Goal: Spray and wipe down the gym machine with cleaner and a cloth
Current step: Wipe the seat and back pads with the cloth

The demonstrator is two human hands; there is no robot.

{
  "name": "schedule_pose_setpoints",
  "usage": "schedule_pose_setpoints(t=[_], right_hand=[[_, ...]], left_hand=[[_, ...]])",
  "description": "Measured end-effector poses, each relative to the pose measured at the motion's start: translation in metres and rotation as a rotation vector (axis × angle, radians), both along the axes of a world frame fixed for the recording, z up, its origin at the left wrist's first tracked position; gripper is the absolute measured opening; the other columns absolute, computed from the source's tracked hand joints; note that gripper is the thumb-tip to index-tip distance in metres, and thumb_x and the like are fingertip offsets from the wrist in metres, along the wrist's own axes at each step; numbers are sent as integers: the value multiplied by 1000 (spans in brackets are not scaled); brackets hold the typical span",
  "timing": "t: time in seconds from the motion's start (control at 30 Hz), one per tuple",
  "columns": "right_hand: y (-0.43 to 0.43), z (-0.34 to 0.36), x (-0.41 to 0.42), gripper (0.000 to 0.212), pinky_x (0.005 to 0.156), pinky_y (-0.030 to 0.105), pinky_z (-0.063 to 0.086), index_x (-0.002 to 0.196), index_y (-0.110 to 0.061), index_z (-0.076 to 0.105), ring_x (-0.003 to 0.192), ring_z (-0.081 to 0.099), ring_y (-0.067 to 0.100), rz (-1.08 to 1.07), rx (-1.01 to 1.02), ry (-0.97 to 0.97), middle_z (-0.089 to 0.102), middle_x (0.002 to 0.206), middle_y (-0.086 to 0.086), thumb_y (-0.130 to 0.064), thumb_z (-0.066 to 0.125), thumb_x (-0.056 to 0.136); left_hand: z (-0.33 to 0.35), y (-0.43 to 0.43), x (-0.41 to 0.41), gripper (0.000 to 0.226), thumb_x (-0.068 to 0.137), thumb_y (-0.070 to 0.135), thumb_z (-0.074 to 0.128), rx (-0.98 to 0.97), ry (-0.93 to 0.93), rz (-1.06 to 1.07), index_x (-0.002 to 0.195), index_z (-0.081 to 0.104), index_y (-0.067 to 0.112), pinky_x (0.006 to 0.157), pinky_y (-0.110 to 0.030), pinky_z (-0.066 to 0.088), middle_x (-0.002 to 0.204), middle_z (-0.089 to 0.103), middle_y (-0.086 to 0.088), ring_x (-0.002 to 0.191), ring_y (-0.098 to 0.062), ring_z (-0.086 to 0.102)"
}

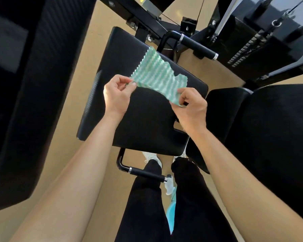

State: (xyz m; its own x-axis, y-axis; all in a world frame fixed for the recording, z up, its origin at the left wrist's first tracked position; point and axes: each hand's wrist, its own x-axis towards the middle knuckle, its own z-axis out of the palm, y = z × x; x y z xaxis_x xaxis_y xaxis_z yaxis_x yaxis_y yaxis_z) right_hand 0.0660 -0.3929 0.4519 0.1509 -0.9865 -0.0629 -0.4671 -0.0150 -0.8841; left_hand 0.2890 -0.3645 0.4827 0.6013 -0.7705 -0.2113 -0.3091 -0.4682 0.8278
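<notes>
A green and white striped cloth is stretched out in the air above the black padded seat of the gym machine. My left hand pinches its near left corner. My right hand pinches its near right corner. The far edge of the cloth hangs loose and wavy. A light blue object, possibly the spray bottle, shows between my legs near the floor, mostly hidden.
A black handle with chrome rings sticks out below the seat's near edge, another handle beyond its far edge. A black back pad lies to the right, a weight stack at the far right, a large dark pad on the left.
</notes>
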Motion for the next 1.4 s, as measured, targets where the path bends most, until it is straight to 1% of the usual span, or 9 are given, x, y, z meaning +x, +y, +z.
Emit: schedule_pose_setpoints(t=[0.13, 0.2, 0.3, 0.37, 0.47, 0.57, 0.7, 0.83, 1.4], right_hand=[[49, -48, 15, 29, 91, 38, 49, 84, -18, 63, 108, 58, 23, 337, 369, 232, 67, 102, -1, -36, 85, 82], [69, -66, 22, 30, 95, 37, 46, 92, -22, 69, 111, 51, 20, 415, 488, 358, 69, 101, -6, -51, 76, 86], [82, -84, 32, 23, 92, 36, 49, 103, -15, 71, 107, 56, 21, 256, 399, 292, 67, 105, -3, -37, 70, 94], [80, -97, 42, 24, 104, 36, 50, 117, -8, 68, 119, 57, 24, 161, 272, 226, 64, 127, 5, -20, 68, 97], [62, -116, 60, 46, 124, 28, 24, 148, -2, 49, 154, 30, 25, 177, 164, 187, 35, 164, 14, -8, 57, 103], [47, -141, 73, 58, 131, 40, 11, 163, -5, 21, 161, 2, 24, 341, 109, 233, 9, 173, 12, -18, 42, 110], [38, -166, 73, 64, 130, 39, -5, 165, -17, -7, 158, -19, 18, 437, 49, 484, -17, 172, 3, -43, 18, 111], [7, -172, 67, 67, 126, 33, -19, 162, -24, -20, 154, -30, 14, 358, 101, 542, -33, 166, -1, -52, 11, 110], [-28, -187, 14, 69, 129, 41, -12, 160, -12, -21, 157, -23, 20, -22, 449, 673, -25, 171, 5, -47, 8, 109]], left_hand=[[-55, 54, 11, 4, 84, 25, 70, 386, -425, -53, 88, 70, 26, 99, -41, 46, 102, 71, 9, 107, -19, 62], [-72, 75, 6, 17, 78, 18, 65, 503, -629, -67, 93, 68, 27, 99, -41, 34, 113, 63, 6, 119, -26, 49], [-80, 77, -13, 30, 70, 10, 59, 338, -778, -170, 98, 64, 21, 92, -40, 35, 116, 56, -1, 114, -27, 45], [-88, 65, -25, 36, 77, 9, 58, 228, -809, -358, 111, 67, 17, 98, -41, 38, 128, 59, -3, 123, -26, 49], [-116, 45, -27, 49, 96, 13, 51, 242, -842, -654, 146, 54, 15, 120, -47, 28, 160, 42, -9, 150, -31, 34], [-141, 32, -6, 56, 109, 29, 39, 361, -907, -783, 163, 26, 19, 130, -46, 8, 172, 16, -7, 159, -30, 10], [-157, 19, 11, 62, 110, 45, 15, 464, -1063, -870, 166, -1, 22, 129, -45, -6, 173, -10, -4, 159, -26, -11], [-165, -12, 2, 64, 108, 47, 8, 441, -1099, -847, 165, -6, 22, 129, -47, -8, 172, -15, -4, 158, -25, -17], [-187, -114, -65, 67, 107, 53, 7, 271, -1139, -1267, 164, -9, 23, 128, -51, -8, 172, -13, -5, 158, -29, -16]])
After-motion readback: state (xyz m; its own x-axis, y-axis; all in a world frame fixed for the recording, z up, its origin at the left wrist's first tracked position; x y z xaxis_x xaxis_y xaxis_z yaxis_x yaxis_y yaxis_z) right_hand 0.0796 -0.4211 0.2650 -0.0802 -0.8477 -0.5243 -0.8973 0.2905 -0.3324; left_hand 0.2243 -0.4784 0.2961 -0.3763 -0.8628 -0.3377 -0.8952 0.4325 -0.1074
